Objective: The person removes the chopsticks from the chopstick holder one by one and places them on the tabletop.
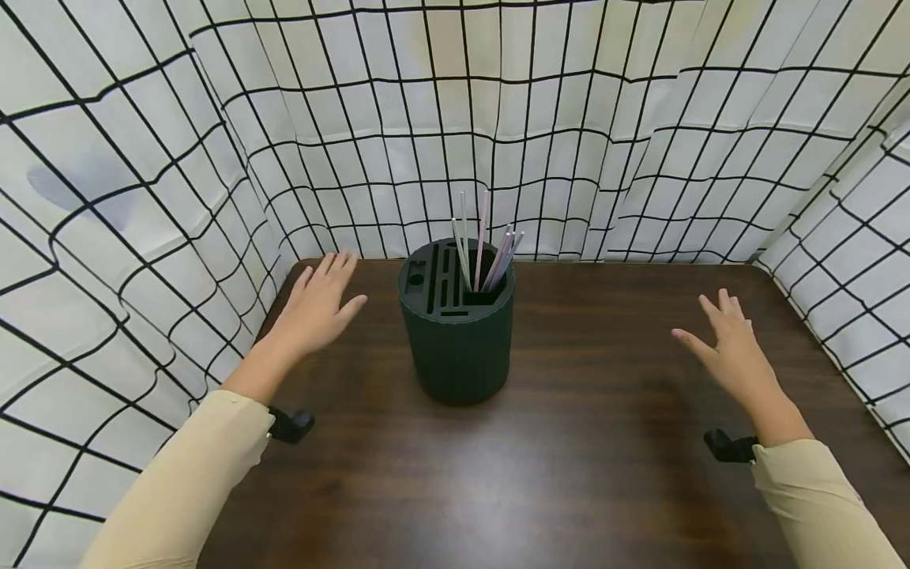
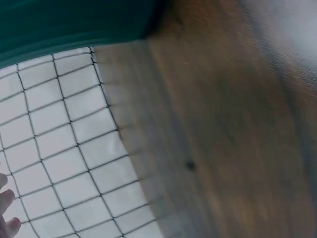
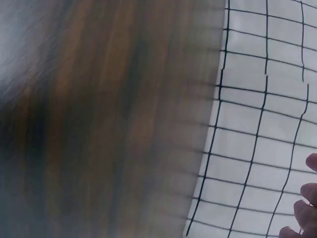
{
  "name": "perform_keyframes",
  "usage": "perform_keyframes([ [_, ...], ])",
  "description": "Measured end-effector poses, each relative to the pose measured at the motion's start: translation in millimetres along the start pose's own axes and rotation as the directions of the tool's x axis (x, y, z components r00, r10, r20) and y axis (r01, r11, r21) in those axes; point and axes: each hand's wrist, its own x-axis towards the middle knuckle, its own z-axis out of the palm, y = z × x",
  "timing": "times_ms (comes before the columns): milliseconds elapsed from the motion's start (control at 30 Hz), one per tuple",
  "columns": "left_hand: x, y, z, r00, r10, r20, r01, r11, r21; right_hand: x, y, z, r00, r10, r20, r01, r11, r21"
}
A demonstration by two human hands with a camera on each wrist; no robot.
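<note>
A dark green round desk organizer (image 1: pixel 458 356) stands upright on the brown wooden table (image 1: pixel 583 474). Its top has slots and holes, and several thin pale sticks (image 1: pixel 482 245) in pink, white and lilac lean in its larger compartment. To the left of the organizer, my left hand (image 1: pixel 316 304) hovers with fingers spread, holding nothing. My right hand (image 1: pixel 732 352) is well to the right, also spread and holding nothing. In the left wrist view the organizer's side (image 2: pixel 74 25) fills the upper left corner. Only fingertips (image 3: pixel 308 198) of the right hand show in the right wrist view.
White cloth walls (image 1: pixel 398 158) with a black grid surround the table's back and sides. The organizer stands near the back edge. Each wrist wears a black camera mount, the left mount (image 1: pixel 290 427) and the right mount (image 1: pixel 728 446).
</note>
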Motion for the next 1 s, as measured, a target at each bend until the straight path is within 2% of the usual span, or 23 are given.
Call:
perform_keyframes([
  [133,6.7,12.0,-7.8,0.999,0.037,-0.036,-0.037,0.999,-0.011,6.3,-8.7,-3.7,1.000,-0.025,-0.011,0.025,1.000,0.000],
  [300,8.1,21.6,-12.6,0.997,0.067,-0.040,-0.068,0.998,-0.010,13.5,-23.2,-3.6,0.998,-0.066,0.003,0.066,0.998,-0.006],
  [533,-0.5,22.4,-20.1,0.996,0.082,-0.027,-0.083,0.995,-0.049,18.0,-52.0,-1.2,0.998,-0.020,0.061,0.021,1.000,-0.018],
  [667,-0.1,26.0,-25.6,0.993,0.108,-0.045,-0.110,0.993,-0.045,19.8,-68.0,3.2,0.995,-0.035,0.091,0.037,0.999,-0.018],
  [900,3.1,46.9,-30.8,0.978,0.181,-0.101,-0.185,0.982,-0.038,22.2,-92.7,10.5,0.986,-0.105,0.130,0.105,0.994,0.007],
  [1000,5.1,55.8,-32.3,0.973,0.214,-0.089,-0.218,0.975,-0.034,26.3,-103.1,12.6,0.983,-0.132,0.128,0.134,0.991,-0.006],
])
